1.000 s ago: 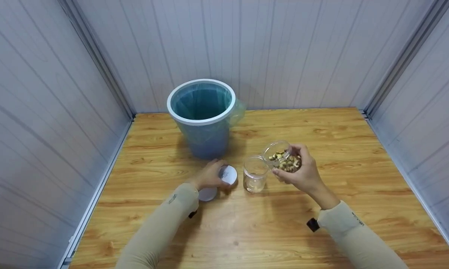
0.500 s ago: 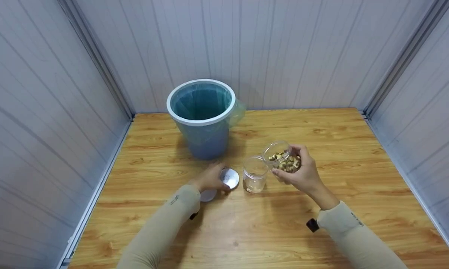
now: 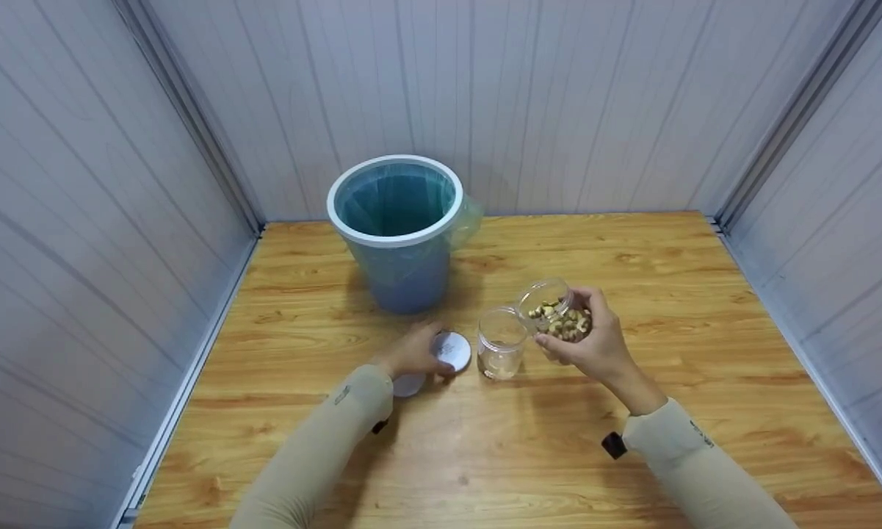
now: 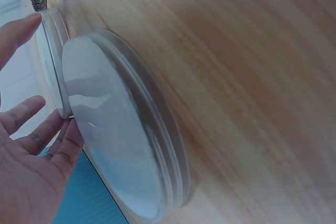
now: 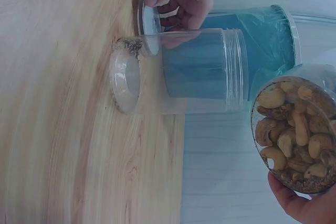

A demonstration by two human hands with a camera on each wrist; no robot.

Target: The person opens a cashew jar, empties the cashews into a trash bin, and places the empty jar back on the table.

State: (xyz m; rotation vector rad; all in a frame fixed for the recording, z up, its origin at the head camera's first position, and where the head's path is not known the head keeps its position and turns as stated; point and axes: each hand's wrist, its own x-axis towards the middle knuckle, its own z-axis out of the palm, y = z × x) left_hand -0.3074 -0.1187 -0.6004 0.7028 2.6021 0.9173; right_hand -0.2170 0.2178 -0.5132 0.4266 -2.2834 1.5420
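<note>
In the head view my left hand (image 3: 413,350) grips a round white lid (image 3: 453,352) by its edge, thumb on one side and fingers on the other. The lid lies about level, at the table surface. A second lid (image 4: 113,124) rests on the table close by, partly under my wrist in the head view. My right hand (image 3: 601,345) holds a clear jar of cashew nuts (image 5: 296,132), tilted left with its mouth at the rim of an upright clear jar (image 3: 501,353). Dark crumbs (image 5: 131,46) lie at the bottom of that upright jar.
A blue bin (image 3: 411,275) with a white rim and a green liner bag stands behind the lids, near the back wall. Wood-grain table (image 3: 631,250) surrounds the jars. Panel walls (image 3: 558,103) rise at the back and both sides.
The lid in my left hand has gone from tilted to about level and shifted slightly right and toward me. My right hand and its tilted jar stay almost still.
</note>
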